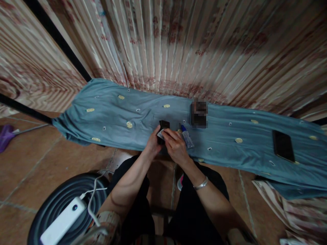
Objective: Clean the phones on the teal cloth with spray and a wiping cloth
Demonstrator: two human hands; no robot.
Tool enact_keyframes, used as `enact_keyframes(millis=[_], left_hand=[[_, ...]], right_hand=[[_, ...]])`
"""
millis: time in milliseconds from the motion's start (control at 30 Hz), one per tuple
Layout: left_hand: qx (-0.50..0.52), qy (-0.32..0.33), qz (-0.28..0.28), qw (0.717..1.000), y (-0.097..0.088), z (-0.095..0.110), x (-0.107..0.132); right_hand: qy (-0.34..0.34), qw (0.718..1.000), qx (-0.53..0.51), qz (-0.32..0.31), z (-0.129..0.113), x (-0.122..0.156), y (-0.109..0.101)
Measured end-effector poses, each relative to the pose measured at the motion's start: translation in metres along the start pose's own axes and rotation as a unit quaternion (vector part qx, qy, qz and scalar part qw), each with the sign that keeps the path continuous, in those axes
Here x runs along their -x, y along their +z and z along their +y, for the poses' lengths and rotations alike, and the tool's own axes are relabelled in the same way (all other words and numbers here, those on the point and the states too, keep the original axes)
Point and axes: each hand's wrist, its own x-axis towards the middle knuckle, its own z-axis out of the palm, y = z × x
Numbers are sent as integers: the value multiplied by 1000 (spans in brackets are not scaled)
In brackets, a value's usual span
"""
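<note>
My left hand (152, 143) and my right hand (175, 145) meet over the near edge of a table covered with a blue-grey cloth (107, 119). Together they grip a small black box-like object (163, 128) with a pale card or label against its near side. The fingers of both hands are curled round it. A silver bangle (200, 184) sits on my right wrist. A small tube with a blue cap (187, 136) lies on the cloth just right of my right hand.
A black item (198, 114), partly blurred, rests on the cloth behind the tube. A dark phone (283, 145) lies far right. Striped curtains (178, 44) hang behind. A white power bank with cable (63, 221) sits on a dark round stool at lower left.
</note>
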Motion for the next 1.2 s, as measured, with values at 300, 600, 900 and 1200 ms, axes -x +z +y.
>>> enact_keyframes(millis=[300,600,900,1200], left_hand=[[28,22,30,999,2,13,0],[65,3,69,996,31,1,23],[70,36,18,997,55,3,22],[54,-21,-5,998,69,1,4]], right_hand=[[-20,999,-30,-30,-10,-5,3],[-11,999,28,29,-1,-23,1],[-6,998,51,47,13,-60,-21],[53,989,43,129,47,-56,-15]])
